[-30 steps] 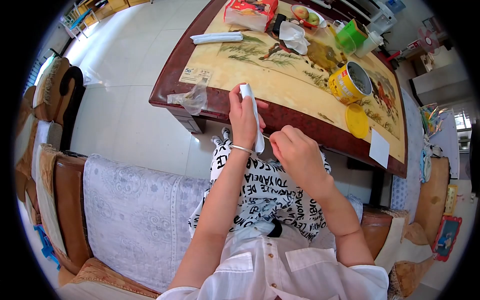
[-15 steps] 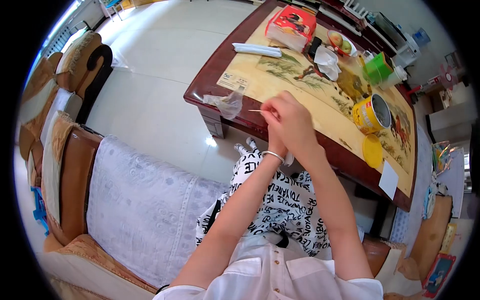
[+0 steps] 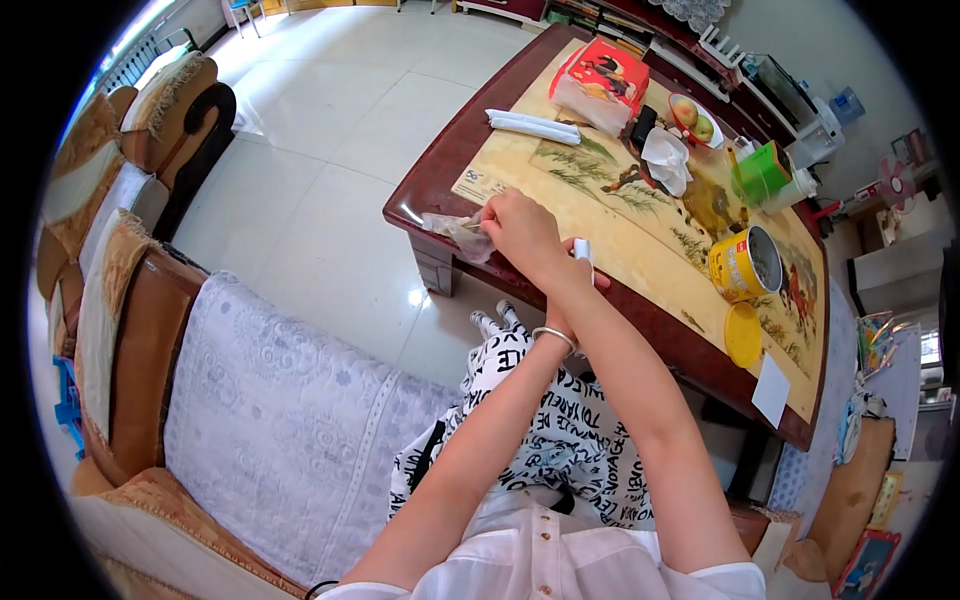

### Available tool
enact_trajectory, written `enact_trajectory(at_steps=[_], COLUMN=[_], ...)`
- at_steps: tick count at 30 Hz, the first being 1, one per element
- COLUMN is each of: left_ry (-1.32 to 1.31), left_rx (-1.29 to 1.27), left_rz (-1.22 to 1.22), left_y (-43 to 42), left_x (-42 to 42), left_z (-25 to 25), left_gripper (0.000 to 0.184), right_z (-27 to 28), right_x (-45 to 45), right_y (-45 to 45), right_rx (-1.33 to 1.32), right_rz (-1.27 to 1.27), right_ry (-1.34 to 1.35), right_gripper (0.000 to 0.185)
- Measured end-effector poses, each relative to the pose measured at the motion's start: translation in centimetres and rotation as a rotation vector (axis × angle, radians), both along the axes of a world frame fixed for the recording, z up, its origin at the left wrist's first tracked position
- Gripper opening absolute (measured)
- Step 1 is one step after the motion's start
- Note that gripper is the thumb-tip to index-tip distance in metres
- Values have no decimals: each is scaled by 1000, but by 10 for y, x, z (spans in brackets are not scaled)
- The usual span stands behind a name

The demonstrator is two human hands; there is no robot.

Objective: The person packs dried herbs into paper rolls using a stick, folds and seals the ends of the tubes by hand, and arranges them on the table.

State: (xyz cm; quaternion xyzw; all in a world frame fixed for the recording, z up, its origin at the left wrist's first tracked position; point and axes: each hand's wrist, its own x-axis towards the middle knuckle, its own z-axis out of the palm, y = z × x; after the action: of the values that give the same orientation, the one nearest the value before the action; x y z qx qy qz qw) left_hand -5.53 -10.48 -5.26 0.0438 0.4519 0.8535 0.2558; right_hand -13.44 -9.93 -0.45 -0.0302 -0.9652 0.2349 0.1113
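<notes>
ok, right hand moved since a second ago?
Yes: the right hand went left along the table, from well right of the plastic bag to right beside it.

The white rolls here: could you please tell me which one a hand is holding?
The white roll in the left hand, partly hidden behind the right forearm; the white bundle near the red bag lies on the table, untouched.

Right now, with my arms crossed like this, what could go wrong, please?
The clear plastic bag lies at the edge of the table, so the right hand might drag it off. Also, the right forearm crosses over the left hand, so it could bump the white roll held there.
</notes>
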Motion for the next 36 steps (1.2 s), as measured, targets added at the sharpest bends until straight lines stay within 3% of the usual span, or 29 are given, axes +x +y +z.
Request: enact_trajectory(at_steps=[8, 10, 13, 17, 20, 26, 36], left_ry=[-47, -149, -78, -15, -128, -127, -134], left_rx=[24, 60, 61, 20, 135, 94, 37], left_rz=[-14, -70, -59, -60, -73, -72, -89], left_y=[-3, -7, -5, -3, -5, -7, -5], left_x=[-1, -1, 0, -1, 0, 0, -3], left_z=[1, 4, -7, -10, -1, 4, 1], left_gripper=[37, 39, 41, 42, 42, 41, 39], right_z=[-3, -6, -6, -4, 2, 7, -8], right_x=[-3, -5, -8, -3, -1, 1, -9], right_y=[1, 5, 11, 10, 6, 4, -2], right_rx=[-33, -241, -321, -256, -190, -236, -84], right_rz=[-20, -49, -64, -74, -55, -16, 5], right_ry=[-72, -137, -163, -155, -164, -118, -70], right_gripper=[11, 14, 15, 15, 14, 13, 13])
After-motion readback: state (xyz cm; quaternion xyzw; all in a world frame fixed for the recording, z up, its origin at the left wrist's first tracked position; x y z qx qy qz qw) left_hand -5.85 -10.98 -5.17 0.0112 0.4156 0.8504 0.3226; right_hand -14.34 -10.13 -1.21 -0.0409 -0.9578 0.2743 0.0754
